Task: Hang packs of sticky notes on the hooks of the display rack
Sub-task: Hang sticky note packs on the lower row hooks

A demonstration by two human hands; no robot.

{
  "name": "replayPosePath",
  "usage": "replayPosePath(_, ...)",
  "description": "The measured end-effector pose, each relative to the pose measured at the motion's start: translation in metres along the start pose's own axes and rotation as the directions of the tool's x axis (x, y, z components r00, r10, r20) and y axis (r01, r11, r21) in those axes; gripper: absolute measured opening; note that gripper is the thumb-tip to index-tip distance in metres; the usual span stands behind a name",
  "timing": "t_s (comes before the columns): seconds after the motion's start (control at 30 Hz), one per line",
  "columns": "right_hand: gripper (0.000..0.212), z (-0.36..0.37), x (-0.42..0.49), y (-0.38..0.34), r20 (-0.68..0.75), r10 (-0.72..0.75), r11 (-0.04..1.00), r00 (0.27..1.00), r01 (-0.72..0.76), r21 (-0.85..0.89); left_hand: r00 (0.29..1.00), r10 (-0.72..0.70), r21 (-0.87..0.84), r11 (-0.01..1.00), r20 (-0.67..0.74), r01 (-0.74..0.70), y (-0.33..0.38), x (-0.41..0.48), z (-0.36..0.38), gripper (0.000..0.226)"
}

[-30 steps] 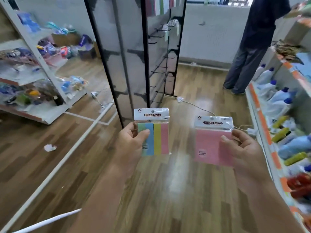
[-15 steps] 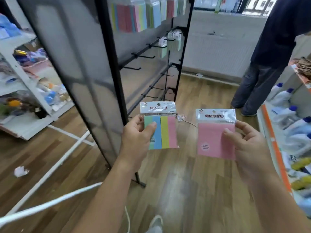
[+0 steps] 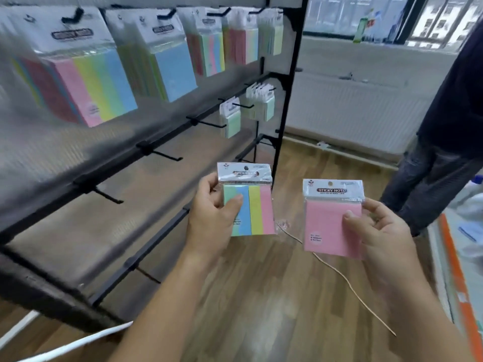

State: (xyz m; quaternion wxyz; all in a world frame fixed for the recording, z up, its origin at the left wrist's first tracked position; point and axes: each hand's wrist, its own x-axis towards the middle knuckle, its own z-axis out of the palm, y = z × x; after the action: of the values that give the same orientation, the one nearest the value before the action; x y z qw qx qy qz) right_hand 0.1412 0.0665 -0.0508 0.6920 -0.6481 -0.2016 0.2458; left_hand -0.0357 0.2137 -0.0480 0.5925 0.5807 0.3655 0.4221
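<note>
Holding at centre frame | L hand [image 3: 211, 218] pinches striped pack [image 3: 254, 205] | R hand [image 3: 384, 231] pinches pink pack [image 3: 330, 226] | empty hook [image 3: 167, 155] mid-left, well apart | risk: small header hole [image 3: 330, 183] misses hook tip, pk slips, drops.

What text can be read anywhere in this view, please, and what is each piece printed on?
"STICKY NOTE": header of the pink pack in the right hand.
Banner on the striped pack in the left hand: blurred, unreadable.
Small label low on the pink pack: too small.
Headers of the hanging packs on the display rack: blurred.
</note>
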Motion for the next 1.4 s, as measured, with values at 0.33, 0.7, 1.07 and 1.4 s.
replayPosePath(0.33,0.054,0.016,0.206,-0.022,0.333,0.025,0.996,0.943,0.004,-0.086,0.944,0.074,0.235,0.972,-0.322,0.004,-0.016,0.103,0.090,0.052)
replayPosePath(0.7,0.055,0.119,0.341,-0.011,0.735,0.018,0.939,0.678,0.240,-0.244,0.839,0.049,0.171,0.984,-0.542,0.053,-0.043,0.197,0.093,0.046)
replayPosePath(1.07,0.054,0.175,0.408,0.006,0.816,0.022,0.949,0.578,0.245,-0.200,0.736,0.033,0.202,0.969,-0.676,0.142,-0.060,0.228,0.099,0.059)
replayPosePath(1.4,0.059,0.189,0.443,0.015,0.882,0.041,0.942,0.469,0.276,-0.190,0.598,0.017,0.157,0.971,-0.801,0.182,-0.058,0.232,0.122,0.052)
